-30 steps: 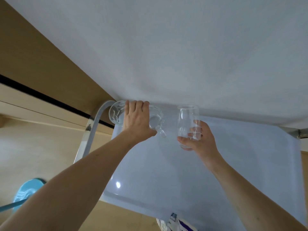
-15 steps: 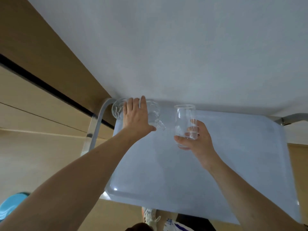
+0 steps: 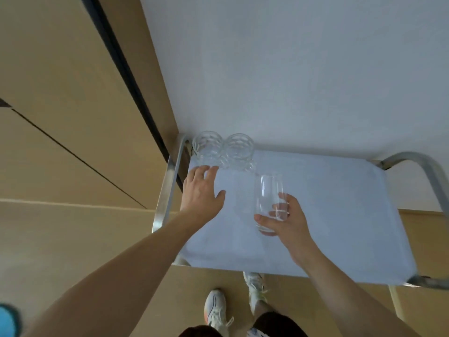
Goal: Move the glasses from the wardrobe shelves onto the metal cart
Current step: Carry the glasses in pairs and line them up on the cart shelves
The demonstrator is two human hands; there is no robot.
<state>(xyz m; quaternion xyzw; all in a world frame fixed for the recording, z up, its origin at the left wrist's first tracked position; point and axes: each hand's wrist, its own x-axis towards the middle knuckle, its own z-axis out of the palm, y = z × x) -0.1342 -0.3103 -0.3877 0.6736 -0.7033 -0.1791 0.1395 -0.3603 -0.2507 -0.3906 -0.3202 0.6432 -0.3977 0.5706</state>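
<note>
white wall (image 3: pixel 291 69) across the top and right, tan wood panelling (image 3: pixel 60 105) with a dark vertical strip down the left. below them, metal cart (image 3: pixel 167 183) with curved steel handles at both ends and a pale blue top surface, pushed up against the wall. bare forearms reaching in from the bottom edge. left hand (image 3: pixel 201 190) hovering low over the cart's far left part, fingers straight and spread, gripping nothing, fingertips just short of the nearest tumbler. right hand (image 3: pixel 281 220) curled round the lower part of a tall smooth glass (image 3: pixel 268 190), thumb on the near side, fingers showing through the clear wall; glass tilted a little, held above the middle of the cart top, whether touching it cannot be told. two patterned tumblers (image 3: pixel 222 150) standing upright side by side in the far left corner of the cart, touching or nearly so. pale trainers (image 3: pixel 215 310) on the floor under the near edge of the cart. sliver of a blue object (image 3: pixel 7 322) at the bottom left corner.
</note>
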